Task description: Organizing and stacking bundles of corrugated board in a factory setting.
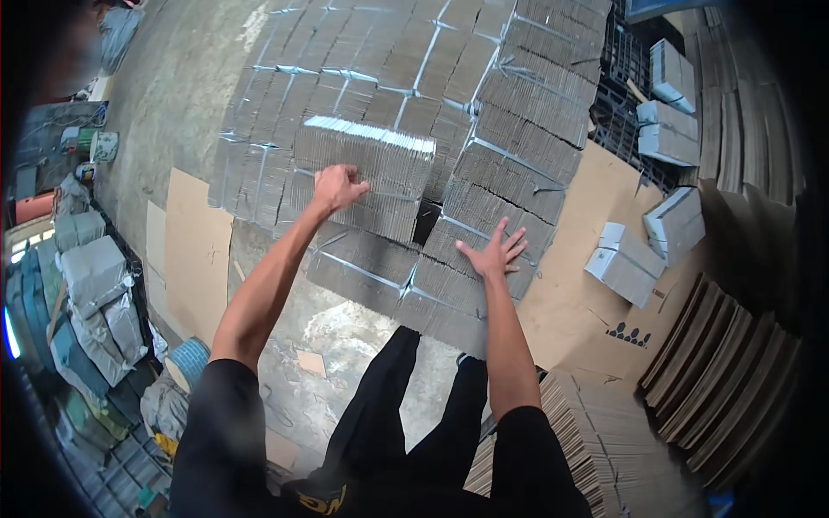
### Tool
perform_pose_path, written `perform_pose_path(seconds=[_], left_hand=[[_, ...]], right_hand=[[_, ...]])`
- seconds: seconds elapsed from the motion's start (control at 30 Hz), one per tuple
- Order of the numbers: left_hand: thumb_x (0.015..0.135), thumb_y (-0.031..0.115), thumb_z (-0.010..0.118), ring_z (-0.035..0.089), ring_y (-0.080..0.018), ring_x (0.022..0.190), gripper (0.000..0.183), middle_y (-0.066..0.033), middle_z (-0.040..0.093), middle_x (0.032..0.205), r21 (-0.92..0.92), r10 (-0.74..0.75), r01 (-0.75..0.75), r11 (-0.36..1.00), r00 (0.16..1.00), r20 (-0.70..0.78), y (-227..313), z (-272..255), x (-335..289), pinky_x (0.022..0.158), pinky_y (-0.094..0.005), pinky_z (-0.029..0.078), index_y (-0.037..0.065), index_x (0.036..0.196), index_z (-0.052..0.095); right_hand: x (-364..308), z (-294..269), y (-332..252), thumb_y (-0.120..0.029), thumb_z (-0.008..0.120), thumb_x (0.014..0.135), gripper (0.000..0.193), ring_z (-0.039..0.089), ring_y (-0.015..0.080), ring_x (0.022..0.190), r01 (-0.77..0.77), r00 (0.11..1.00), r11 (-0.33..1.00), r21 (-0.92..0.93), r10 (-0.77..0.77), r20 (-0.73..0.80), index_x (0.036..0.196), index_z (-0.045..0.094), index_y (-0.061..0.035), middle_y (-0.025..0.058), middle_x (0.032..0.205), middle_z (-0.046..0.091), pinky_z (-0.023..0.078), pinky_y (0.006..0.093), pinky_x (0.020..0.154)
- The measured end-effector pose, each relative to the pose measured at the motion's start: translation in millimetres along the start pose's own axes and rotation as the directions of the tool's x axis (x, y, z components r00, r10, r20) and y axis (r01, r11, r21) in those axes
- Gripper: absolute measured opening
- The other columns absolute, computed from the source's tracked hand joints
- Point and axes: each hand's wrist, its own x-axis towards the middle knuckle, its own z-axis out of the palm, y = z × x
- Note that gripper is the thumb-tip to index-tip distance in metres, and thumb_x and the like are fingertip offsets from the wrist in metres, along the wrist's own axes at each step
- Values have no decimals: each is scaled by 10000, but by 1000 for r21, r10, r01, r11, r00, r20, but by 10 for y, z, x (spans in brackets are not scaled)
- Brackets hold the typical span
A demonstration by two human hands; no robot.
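Note:
Several strapped bundles of flat cardboard (401,47) stand side by side in a large block, edges facing up. One bundle of flat cardboard (397,177) sits higher than those around it, its white-lit far edge showing. My left hand (339,187) is closed in a fist at this raised bundle, around the pale strap that crosses it. Beside the raised bundle is a dark gap. My right hand (496,252) lies with fingers spread on a neighbouring bundle of cardboard (458,285) to the right, holding nothing.
A flat cardboard sheet (566,302) lies to the right, with white-sided bundles (626,263) on it. Tall cardboard stacks (717,371) line the right side. Wrapped packages (93,269) and a blue twine roll (187,363) are at left. Bare concrete floor (194,86) shows at upper left.

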Motion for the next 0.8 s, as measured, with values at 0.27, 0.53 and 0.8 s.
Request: perform_pose_path(seconds=[0.27, 0.53, 0.8], left_hand=[[721, 396, 658, 636, -376, 965, 403, -242, 670, 974, 162, -111, 67, 985, 955, 275, 218, 640, 961, 936, -489, 418, 39, 902, 708], [709, 258, 659, 656, -317, 1004, 298, -139, 686, 1064, 311, -257, 89, 946, 790, 557, 470, 298, 1141, 813, -419, 536, 101, 953, 727], [720, 196, 624, 635, -268, 1084, 372, -96, 675, 1129, 359, -367, 161, 919, 683, 632, 619, 194, 1299, 826, -415, 523, 112, 1076, 694]], right_hand=[[393, 366, -79, -614, 845, 493, 1513, -324, 518, 1315, -120, 983, 991, -64, 128, 129, 1467, -238, -205, 283, 1434, -375, -8, 815, 934], [452, 166, -293, -659, 811, 519, 1476, -255, 551, 1332, -135, 970, 977, -165, 165, 180, 1479, -201, -178, 290, 1476, -292, 69, 811, 943], [484, 230, -299, -639, 839, 480, 1533, -234, 498, 1368, -223, 957, 947, -231, 258, 135, 1453, -265, -208, 264, 1466, -336, 140, 789, 966]])
